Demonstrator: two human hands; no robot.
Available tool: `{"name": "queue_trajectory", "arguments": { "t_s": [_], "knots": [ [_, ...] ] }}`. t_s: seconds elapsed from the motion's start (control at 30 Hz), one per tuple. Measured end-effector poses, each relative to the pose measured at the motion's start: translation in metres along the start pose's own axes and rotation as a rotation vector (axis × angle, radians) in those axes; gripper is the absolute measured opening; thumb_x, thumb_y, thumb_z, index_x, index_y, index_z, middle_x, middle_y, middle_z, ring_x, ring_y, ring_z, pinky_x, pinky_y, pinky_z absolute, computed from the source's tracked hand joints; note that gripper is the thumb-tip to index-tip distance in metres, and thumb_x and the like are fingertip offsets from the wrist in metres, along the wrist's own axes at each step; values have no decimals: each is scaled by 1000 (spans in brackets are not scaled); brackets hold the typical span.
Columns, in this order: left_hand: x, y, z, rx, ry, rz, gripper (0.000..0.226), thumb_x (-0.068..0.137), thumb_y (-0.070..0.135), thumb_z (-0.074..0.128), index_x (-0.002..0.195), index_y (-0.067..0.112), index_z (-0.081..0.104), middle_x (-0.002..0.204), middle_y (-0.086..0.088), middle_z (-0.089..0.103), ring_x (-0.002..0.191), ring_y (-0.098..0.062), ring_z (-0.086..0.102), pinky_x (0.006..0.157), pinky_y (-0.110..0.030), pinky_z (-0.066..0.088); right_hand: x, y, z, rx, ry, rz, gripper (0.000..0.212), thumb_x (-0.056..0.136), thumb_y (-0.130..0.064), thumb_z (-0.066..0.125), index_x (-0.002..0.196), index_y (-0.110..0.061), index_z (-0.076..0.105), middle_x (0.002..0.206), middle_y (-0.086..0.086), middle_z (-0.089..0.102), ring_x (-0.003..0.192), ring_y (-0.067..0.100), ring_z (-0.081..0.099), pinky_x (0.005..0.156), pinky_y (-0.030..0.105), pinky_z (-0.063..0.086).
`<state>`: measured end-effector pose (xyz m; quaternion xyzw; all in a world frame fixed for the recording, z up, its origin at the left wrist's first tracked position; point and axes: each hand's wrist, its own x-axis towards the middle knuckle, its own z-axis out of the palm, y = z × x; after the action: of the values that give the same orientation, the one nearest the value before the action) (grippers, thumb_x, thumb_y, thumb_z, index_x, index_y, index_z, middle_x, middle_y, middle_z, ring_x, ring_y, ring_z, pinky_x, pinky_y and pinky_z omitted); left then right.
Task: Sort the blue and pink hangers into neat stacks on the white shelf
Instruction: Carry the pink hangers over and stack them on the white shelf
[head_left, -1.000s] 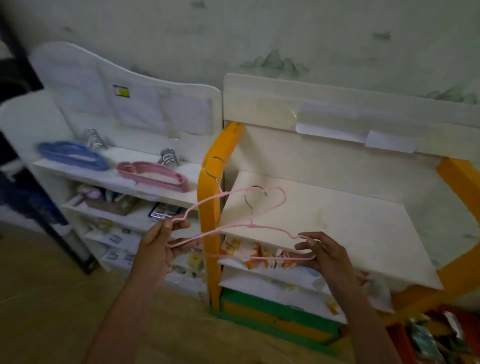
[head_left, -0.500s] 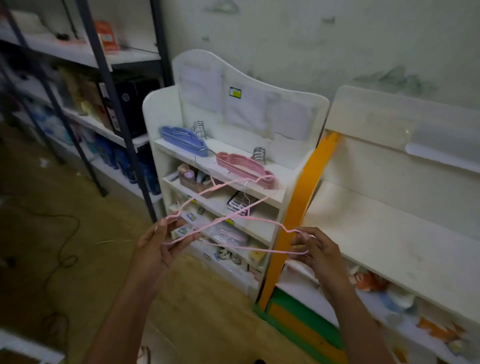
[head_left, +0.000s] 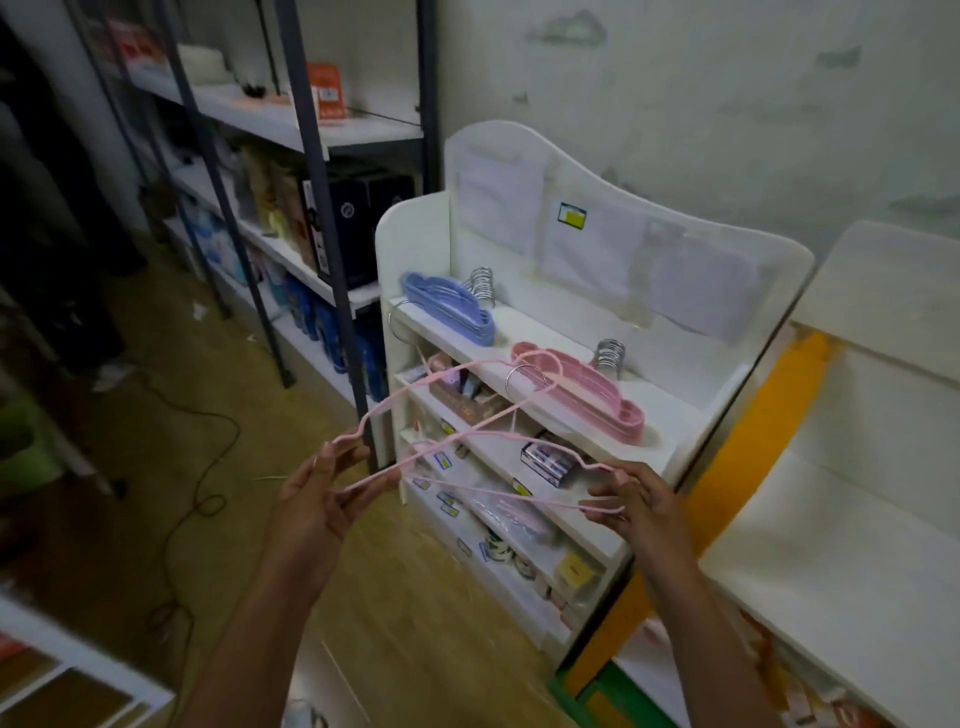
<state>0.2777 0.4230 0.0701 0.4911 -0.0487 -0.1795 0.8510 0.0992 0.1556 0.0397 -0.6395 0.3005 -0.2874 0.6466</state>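
Two thin pink hangers with metal hooks stretch between my hands in front of the white shelf. My left hand pinches their left ends, and my right hand pinches their right ends. On the shelf's top board a stack of blue hangers lies at the left. A stack of pink hangers lies to its right. Both stacks have their metal hooks pointing toward the back panel.
Lower boards of the white shelf hold small packaged goods. A dark metal rack with boxes and bottles stands to the left. A second shelf with orange sides stands at the right. A black cable lies on the wooden floor.
The view has swung left from the orange-sided shelf to the white shelf. Both hands have kept hold of the pink hangers and carried them in front of the white shelf.
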Motion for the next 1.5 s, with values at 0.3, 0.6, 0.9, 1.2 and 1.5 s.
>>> {"name": "queue_trajectory", "arguments": {
  "t_s": [0.3,0.6,0.9,1.2,1.5],
  "knots": [
    [90,-6,58,52,0,16,29,102,24,43,105,6,65,93,-4,73,89,-32,72,80,-40,60,98,-11,5,127,22,2,21,102,-11,47,109,-4,65,86,18,70,68,21,72,56,24,57],
    [152,-37,86,127,-7,-61,31,100,29,46,114,7,64,106,-10,67,94,-41,69,86,-47,56,146,13,-6,93,192,37,23,104,-20,47,109,-22,69,90,12,72,87,29,72,73,40,61],
    [224,-49,106,104,-112,-139,34,103,27,43,118,3,62,115,-17,64,97,-44,68,79,-39,61,182,18,-7,108,369,37,20,103,-16,48,105,-13,68,92,16,70,82,27,72,68,31,61],
    [323,-64,144,119,-266,-225,31,102,27,45,111,5,65,98,-7,65,81,-37,72,78,-38,61,223,38,9,184,533,50,20,102,-8,47,109,1,64,90,26,67,75,35,73,61,30,59],
    [384,-78,154,113,-404,-304,30,101,26,46,114,5,64,101,-6,64,81,-33,73,81,-36,60,239,63,11,124,693,87,17,101,-5,50,102,-2,66,85,23,68,70,34,72,60,34,60]
  ]
}}
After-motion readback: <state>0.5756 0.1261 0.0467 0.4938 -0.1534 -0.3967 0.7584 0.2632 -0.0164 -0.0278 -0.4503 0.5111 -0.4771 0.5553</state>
